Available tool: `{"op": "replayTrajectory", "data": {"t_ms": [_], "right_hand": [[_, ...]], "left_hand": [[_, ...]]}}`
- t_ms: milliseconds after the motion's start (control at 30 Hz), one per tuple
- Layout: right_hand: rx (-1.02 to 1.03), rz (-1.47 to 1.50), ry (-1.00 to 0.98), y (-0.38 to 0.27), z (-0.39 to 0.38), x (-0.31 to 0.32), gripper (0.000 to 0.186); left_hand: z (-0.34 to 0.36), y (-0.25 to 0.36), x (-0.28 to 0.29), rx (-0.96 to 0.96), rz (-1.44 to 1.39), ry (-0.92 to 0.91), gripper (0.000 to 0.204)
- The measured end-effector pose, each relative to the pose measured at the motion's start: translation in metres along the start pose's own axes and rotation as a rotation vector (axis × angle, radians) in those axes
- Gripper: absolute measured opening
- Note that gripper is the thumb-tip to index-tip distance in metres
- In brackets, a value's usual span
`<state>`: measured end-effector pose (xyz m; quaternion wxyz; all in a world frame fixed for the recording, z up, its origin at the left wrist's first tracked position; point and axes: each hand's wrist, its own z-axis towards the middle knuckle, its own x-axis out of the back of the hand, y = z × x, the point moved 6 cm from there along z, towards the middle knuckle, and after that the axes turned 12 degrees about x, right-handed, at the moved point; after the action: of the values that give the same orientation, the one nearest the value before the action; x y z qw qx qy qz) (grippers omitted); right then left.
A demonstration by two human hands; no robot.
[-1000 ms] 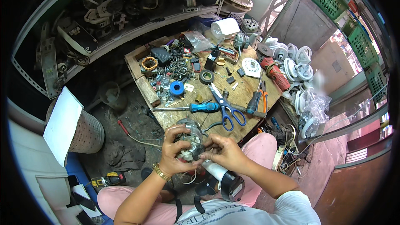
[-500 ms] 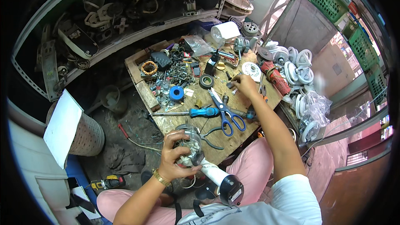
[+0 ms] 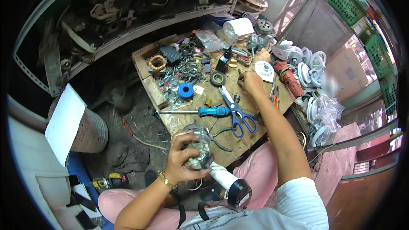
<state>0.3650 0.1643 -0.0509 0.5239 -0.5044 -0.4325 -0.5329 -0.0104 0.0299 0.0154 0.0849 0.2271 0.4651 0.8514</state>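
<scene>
Cluttered wooden workbench [image 3: 247, 138] amid a dim workshop's dusty floor [image 3: 128, 115].

I count one blue-handled screwdriver [image 3: 213, 111], one pair of blue-handled scissors [image 3: 236, 113], one blue tape roll [image 3: 185, 90], one black tape roll [image 3: 217, 79].
</scene>
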Motion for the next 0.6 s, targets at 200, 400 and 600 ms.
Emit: {"op": "replayTrajectory", "data": {"t_ms": [200, 400, 600], "right_hand": [[0.023, 0.256, 0.201, -0.004, -0.015, 0.015, 0.016], [-0.221, 1.481, 0.049, -0.079, -0.066, 0.051, 0.018], [-0.457, 2.102, -0.190, -0.136, -0.130, 0.064, 0.020]], "left_hand": [[0.004, 0.003, -0.005, -0.010, -0.031, -0.028, 0.049], [-0.001, 0.001, 0.000, 0.008, -0.052, -0.004, 0.049], [0.003, 0.007, 0.001, 0.026, -0.061, 0.004, 0.045]]}}
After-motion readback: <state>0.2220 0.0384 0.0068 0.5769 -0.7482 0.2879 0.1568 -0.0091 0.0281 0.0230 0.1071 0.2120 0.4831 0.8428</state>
